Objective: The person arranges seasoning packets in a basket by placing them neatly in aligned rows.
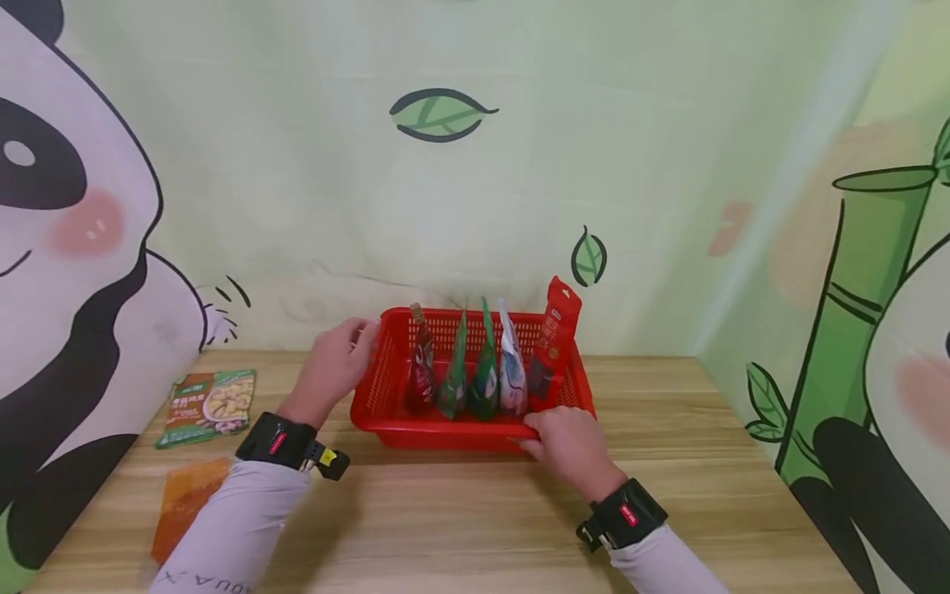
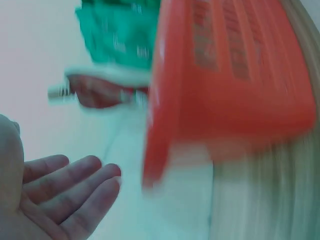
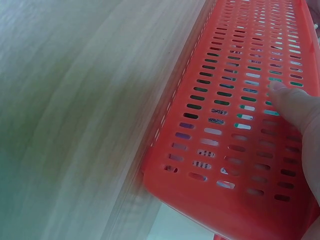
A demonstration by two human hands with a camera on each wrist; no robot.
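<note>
A red plastic basket (image 1: 445, 436) with slotted walls rests on the table. Standing in it from left to right are a dark red bottle-shaped pack (image 1: 421, 371), two green packets (image 1: 453, 379), a white packet (image 1: 512, 375) and a tall red packet (image 1: 555, 326) leaning at the right end. My left hand (image 1: 334, 363) is beside the basket's left end; the left wrist view shows its loosely extended fingers (image 2: 80, 200) apart from the rim, holding nothing. At the front right corner, my right hand (image 1: 570, 450) grips the rim, its thumb (image 3: 290, 102) against the slotted outer wall.
Left of the basket, a green and brown food packet (image 1: 211, 406) lies flat on the wooden table (image 1: 460, 520). Nearer, an orange packet (image 1: 187, 499) is partly covered by the left sleeve. A printed backdrop (image 1: 519, 181) rises behind the table.
</note>
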